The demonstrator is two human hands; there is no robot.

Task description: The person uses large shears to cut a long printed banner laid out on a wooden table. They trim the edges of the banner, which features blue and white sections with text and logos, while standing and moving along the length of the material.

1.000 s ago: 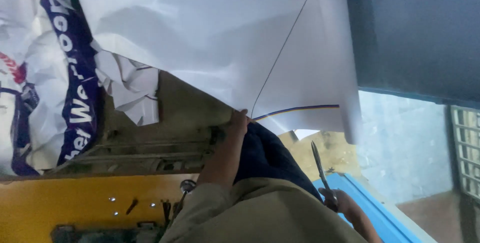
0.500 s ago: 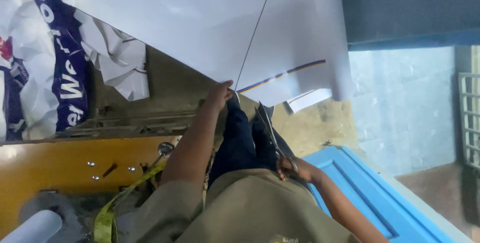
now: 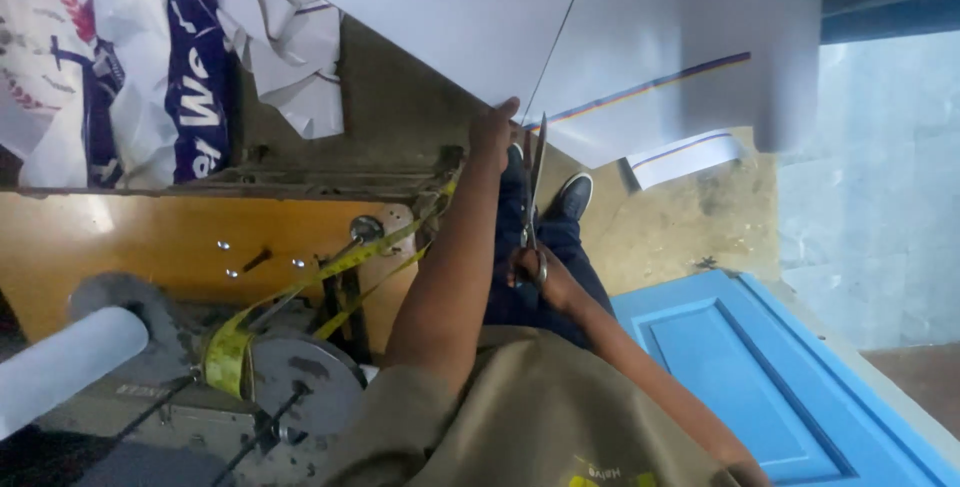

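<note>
A broad, smooth white sheet (image 3: 640,27), matte and stiff with a thin dark stripe near its lower edge, fills the upper middle of the frame. Upper left lies crumpled white and navy printed banner material (image 3: 120,57), creased and glossy. Lower right, a flat blue panelled board (image 3: 740,367) rests on the pale concrete floor (image 3: 880,217). Middle left runs a worn orange wooden tabletop (image 3: 150,237), and below it a grey metal sewing machine (image 3: 280,387) with a round handwheel, draped with a yellow tape measure (image 3: 330,277). Just above centre, the left hand (image 3: 493,132) pinches the sheet's lower edge, fingers closed on it. Just below centre, the right hand (image 3: 535,277) is wrapped around the handles of long steel scissors (image 3: 533,182), whose narrow blades point up at that same edge beside the left hand.
</note>
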